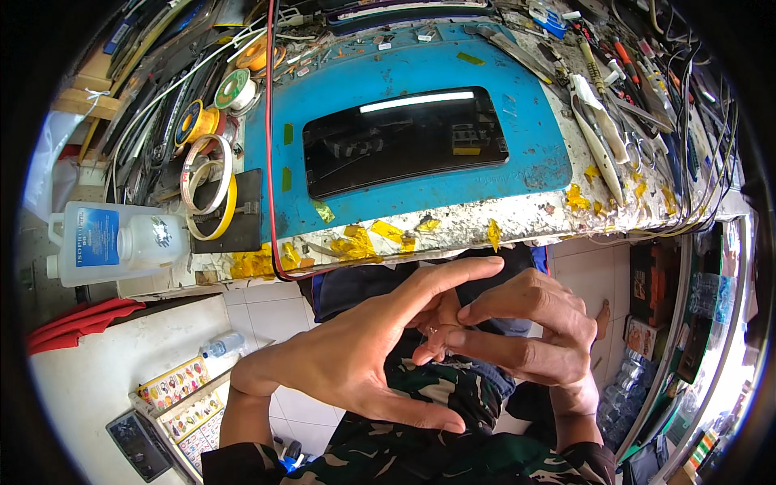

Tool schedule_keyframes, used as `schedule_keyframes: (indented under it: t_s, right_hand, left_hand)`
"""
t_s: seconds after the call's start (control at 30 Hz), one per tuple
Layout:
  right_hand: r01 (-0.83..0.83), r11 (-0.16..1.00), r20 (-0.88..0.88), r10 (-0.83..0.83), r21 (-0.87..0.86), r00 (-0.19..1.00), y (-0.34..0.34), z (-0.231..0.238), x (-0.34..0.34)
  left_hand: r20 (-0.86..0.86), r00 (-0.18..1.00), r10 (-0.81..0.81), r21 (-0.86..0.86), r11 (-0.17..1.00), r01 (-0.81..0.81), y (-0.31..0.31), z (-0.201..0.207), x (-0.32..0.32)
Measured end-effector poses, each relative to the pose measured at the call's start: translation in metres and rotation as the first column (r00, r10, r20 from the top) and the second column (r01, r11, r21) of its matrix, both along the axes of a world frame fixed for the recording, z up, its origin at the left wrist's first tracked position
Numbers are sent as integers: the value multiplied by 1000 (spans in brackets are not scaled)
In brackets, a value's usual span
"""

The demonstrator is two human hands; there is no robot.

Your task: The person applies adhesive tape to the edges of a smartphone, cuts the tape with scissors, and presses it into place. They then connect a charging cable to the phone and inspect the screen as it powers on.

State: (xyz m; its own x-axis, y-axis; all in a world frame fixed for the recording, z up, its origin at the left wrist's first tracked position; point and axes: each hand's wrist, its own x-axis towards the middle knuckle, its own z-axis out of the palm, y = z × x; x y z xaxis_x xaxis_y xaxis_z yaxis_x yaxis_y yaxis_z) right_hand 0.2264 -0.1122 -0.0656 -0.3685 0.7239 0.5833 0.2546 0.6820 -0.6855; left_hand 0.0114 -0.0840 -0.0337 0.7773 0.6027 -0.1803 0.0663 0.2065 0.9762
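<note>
In front of the bench edge, above my lap, both hands meet. My left hand (356,347) has its thumb and index finger stretched wide apart, while its other fingers curl inward. Thumb and fingertips of my right hand (529,327) pinch together at the curled left fingers. A tiny shiny spot shows there, too small to name; whatever lies in the pinch is hidden. Beyond the hands, a black glass-fronted device (404,141), like a phone or tablet, lies flat on a blue work mat (537,153). A strip of light reflects along its far edge.
Tape rolls (229,206), wire spools (234,87) and a plastic bottle (101,242) crowd the bench's left. Tweezers and hand tools (598,141) lie at right. A red cable (270,162) crosses the mat's left side. Yellow tape scraps (356,245) line the front edge.
</note>
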Motion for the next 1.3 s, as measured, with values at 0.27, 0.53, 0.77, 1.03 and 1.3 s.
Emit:
schedule_keyframes:
  t_s: [0.27, 0.53, 0.77, 1.03, 1.3]
  right_hand:
    - [62, 996, -152, -70, -59, 986, -1, -14, -3]
    - [377, 914, -336, -405, -148, 850, -9, -31, 2]
    - [520, 851, -193, -500, 68, 844, -7, -32, -6]
    - [417, 838, -93, -412, 351, 906, 17, -48, -21]
    - [376, 832, -20, -404, 407, 915, 27, -63, -27]
  left_hand:
    - [-115, 990, 78, 339, 940, -35, 13, 5, -3]
    - [-370, 700, 610, 921, 340, 190, 88, -6, -57]
    - [-247, 729, 638, 919, 393, -32, 65, -6, -42]
    - [-158, 583, 797, 948, 287, -136, 14, -27, -18]
    - [-159, 646, 746, 958, 275, -81, 12, -31, -25]
